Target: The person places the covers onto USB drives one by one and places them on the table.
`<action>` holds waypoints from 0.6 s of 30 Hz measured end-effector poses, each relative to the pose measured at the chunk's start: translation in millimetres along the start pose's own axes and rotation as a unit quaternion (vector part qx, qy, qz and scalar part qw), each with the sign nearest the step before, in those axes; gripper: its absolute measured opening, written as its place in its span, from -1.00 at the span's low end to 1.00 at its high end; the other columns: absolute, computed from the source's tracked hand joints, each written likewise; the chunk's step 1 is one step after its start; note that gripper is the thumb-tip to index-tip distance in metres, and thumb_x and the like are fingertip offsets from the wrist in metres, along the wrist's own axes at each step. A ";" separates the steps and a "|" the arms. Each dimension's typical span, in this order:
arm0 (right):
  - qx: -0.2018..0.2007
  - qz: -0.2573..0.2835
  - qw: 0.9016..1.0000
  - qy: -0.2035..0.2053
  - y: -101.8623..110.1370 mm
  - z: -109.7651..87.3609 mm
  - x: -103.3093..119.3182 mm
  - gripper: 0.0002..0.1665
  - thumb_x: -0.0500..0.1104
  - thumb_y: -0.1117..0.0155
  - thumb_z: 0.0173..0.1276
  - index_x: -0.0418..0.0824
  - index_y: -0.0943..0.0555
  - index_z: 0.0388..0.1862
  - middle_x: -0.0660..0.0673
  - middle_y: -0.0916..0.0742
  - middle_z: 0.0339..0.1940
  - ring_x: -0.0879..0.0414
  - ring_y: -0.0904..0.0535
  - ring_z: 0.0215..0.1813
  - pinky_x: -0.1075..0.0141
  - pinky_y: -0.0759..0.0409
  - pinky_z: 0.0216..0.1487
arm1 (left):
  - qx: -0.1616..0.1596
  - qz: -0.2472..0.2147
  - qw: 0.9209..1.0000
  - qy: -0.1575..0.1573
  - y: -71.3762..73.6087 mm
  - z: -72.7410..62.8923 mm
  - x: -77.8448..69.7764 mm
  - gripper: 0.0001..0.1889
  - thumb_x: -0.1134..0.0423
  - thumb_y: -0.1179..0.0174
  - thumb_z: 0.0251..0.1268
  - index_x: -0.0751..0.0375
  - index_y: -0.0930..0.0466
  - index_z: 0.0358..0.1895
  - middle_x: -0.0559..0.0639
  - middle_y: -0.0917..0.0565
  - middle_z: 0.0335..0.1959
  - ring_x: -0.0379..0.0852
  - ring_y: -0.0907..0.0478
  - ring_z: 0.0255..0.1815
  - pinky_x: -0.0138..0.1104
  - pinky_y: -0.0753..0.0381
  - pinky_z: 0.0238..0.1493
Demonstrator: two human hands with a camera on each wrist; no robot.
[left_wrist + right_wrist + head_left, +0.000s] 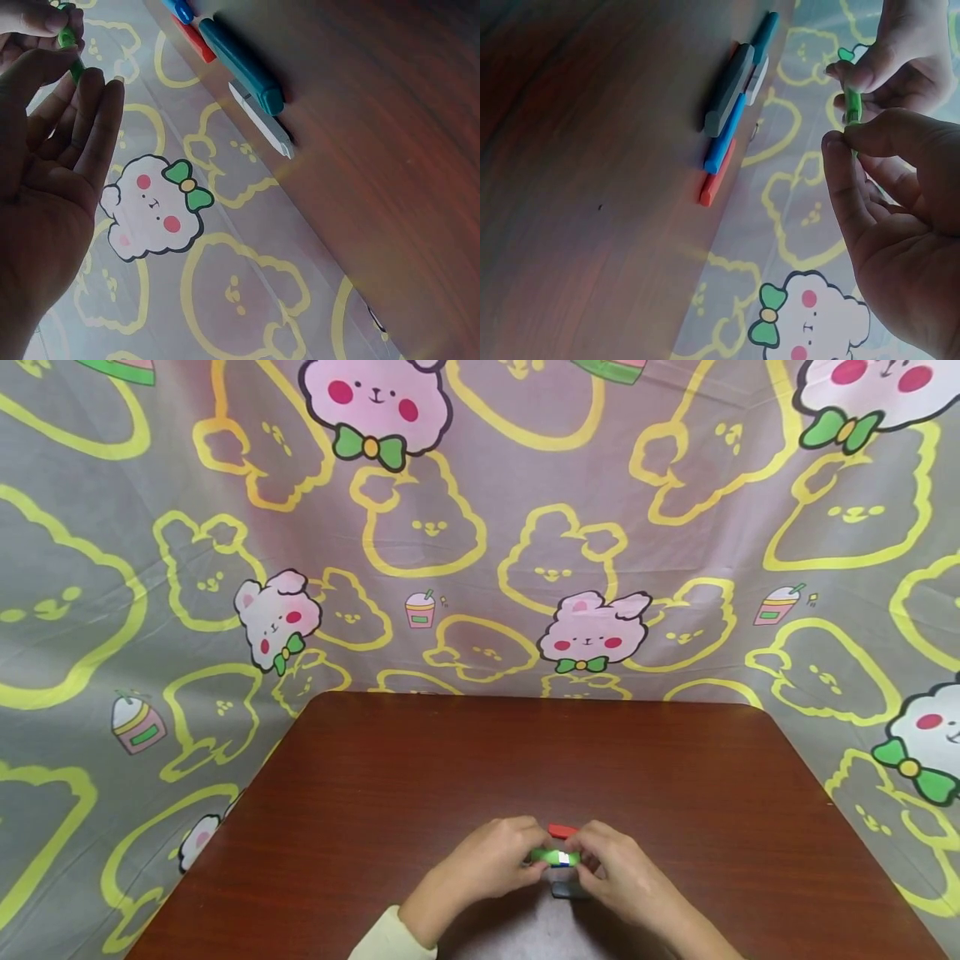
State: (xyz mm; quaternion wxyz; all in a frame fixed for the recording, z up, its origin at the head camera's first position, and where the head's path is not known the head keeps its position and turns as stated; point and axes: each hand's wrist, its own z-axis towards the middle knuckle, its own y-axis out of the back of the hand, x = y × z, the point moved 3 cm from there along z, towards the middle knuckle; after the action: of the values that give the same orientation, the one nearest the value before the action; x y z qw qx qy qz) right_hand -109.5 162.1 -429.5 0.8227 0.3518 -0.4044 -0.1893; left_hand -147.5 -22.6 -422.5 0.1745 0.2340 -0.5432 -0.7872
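A slim green marker [551,857] with a bright white patch is held between both hands, level in the head view. My left hand [495,857] pinches its left end between thumb and fingers. At the other end, the thumb and fingertips of my right hand [626,872] grip it. The right wrist view shows the green marker [853,103] running between the two pinches, with fingertips covering both ends. Beyond the hands lies a red marker [562,832], and a dark one [567,890] lies on the nearer side, partly hidden by the right hand.
On the brown table [450,760], a teal marker [241,67], a white marker [261,120] and a blue marker [726,139] lie in a close group with a grey one [729,90]. A curtain [480,568] with rabbit prints hangs around the table's far and side edges.
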 end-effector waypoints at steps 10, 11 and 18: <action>-0.012 0.001 1.000 0.012 -0.3 0.0 2.2 -0.60 -0.50 -0.44 0.05 -0.11 -0.66 -0.20 0.06 -0.68 -0.23 0.38 -0.57 -0.30 0.44 -0.58 -0.42 | -0.014 -0.011 1.000 -0.021 -0.4 2.0 -3.2 -0.85 0.21 -0.44 0.21 0.06 -0.75 -0.17 -0.23 -0.63 -0.35 -0.49 -0.36 -0.42 -0.69 -0.36 -0.38; -0.012 0.000 1.000 0.011 -0.3 0.1 2.3 -0.61 -0.50 -0.43 0.05 -0.11 -0.66 -0.20 0.06 -0.68 -0.23 0.38 -0.57 -0.30 0.43 -0.59 -0.41 | -0.015 -0.009 1.000 -0.023 -0.7 2.2 -3.3 -0.85 0.21 -0.44 0.22 0.06 -0.74 -0.17 -0.23 -0.63 -0.35 -0.49 -0.37 -0.42 -0.68 -0.36 -0.38; -0.021 -0.017 1.000 -0.003 -0.3 2.4 5.6 -0.64 -0.47 -0.45 0.06 -0.10 -0.68 -0.23 0.08 -0.69 -0.25 0.38 -0.57 -0.31 0.41 -0.61 -0.38 | -0.015 0.025 0.999 -0.029 -0.3 4.7 -6.5 -0.87 0.18 -0.43 0.23 0.06 -0.74 -0.19 -0.21 -0.64 -0.34 -0.46 -0.47 -0.40 -0.64 -0.45 -0.36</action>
State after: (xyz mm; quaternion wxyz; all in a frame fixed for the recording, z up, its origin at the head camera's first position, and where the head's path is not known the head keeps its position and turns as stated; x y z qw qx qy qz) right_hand -108.1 157.5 -425.8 0.8252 0.3412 -0.3966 -0.2130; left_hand -144.7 -15.4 -420.2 0.1816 0.1948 -0.5417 -0.7972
